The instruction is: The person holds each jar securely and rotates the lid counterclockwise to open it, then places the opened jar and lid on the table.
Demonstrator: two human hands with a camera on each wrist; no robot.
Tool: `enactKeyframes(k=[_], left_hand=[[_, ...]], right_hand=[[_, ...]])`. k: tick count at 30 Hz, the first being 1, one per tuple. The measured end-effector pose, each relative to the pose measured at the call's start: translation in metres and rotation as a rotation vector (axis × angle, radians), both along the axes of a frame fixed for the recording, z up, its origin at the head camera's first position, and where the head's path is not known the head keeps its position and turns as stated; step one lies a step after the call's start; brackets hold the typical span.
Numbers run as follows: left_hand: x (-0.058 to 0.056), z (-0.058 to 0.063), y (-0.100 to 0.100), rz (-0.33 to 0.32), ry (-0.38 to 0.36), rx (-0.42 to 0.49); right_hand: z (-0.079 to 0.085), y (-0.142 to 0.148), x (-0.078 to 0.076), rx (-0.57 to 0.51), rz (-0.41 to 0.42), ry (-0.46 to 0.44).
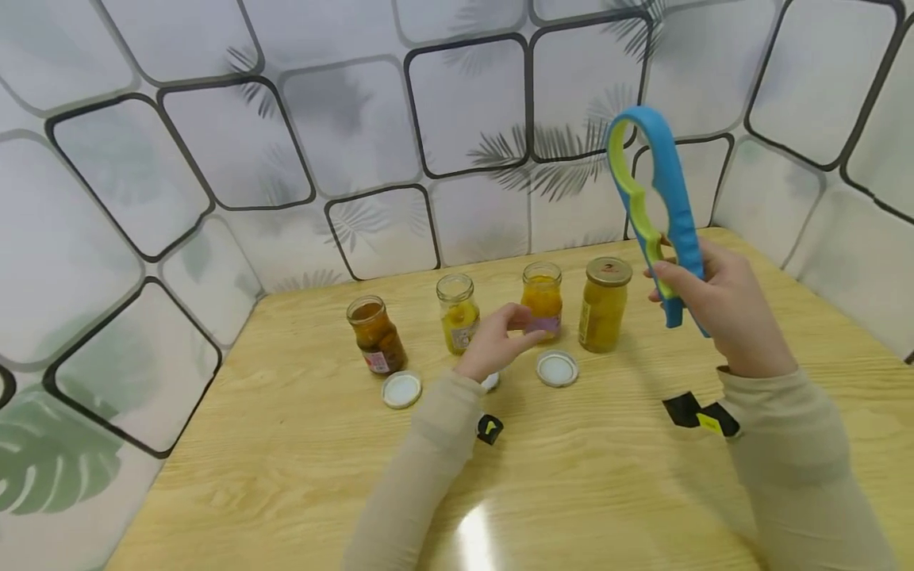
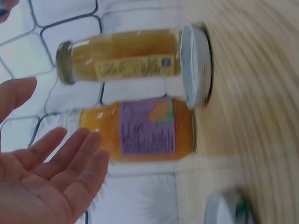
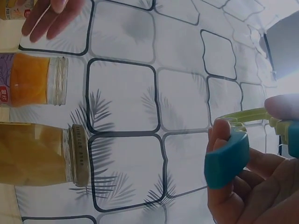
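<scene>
Opener [image 1: 677, 198], one, blue and green: held aloft at one o'clock from the capped jar [image 1: 603, 316], apart from it, grasped in the right hand [image 1: 735, 309]. Left hand [image 1: 500, 341]: holding nothing, fingers relaxed, near the orange jar [image 1: 540, 295]. Capped jar, one: upright at three o'clock from the orange jar. Other uncapped jars, two: yellow jar [image 1: 457, 317] at ten o'clock from the left hand, brown jar [image 1: 378, 341] at nine. Loose lids [image 1: 558, 369], three, on the table [image 1: 571, 476]. Hazards, as judged: uncapped jars could tip and spill if a hand or sleeve [image 1: 435, 444] brushes them; capped jar might spin if twisted unbraced; opener could slip if seated askew.
</scene>
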State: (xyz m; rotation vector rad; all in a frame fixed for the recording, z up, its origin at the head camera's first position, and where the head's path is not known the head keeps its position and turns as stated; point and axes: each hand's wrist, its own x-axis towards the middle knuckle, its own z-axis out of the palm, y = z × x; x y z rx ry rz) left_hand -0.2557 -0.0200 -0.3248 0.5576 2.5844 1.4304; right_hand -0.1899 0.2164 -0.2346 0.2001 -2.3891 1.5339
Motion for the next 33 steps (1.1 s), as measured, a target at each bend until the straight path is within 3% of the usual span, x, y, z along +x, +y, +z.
enactKeyframes(k=[7,13,23,33], left_hand=[[-0.007,-0.001,0.048,0.048,0.011,0.014],[-0.013,-0.001,0.077,0.114,0.001,0.001],[-0.032,-0.015,0.104,0.151,-0.016,0.043],[-0.033,-0.016,0.124,0.205,-0.019,0.073]], right_hand=[[0.000,-0.004,0.002,0.021,-0.012,0.016],[0.002,-0.005,0.003,0.026,-0.022,0.024],[0.003,-0.002,0.005,0.028,-0.010,0.037],[0.002,0.007,0.005,0.067,-0.024,0.042]])
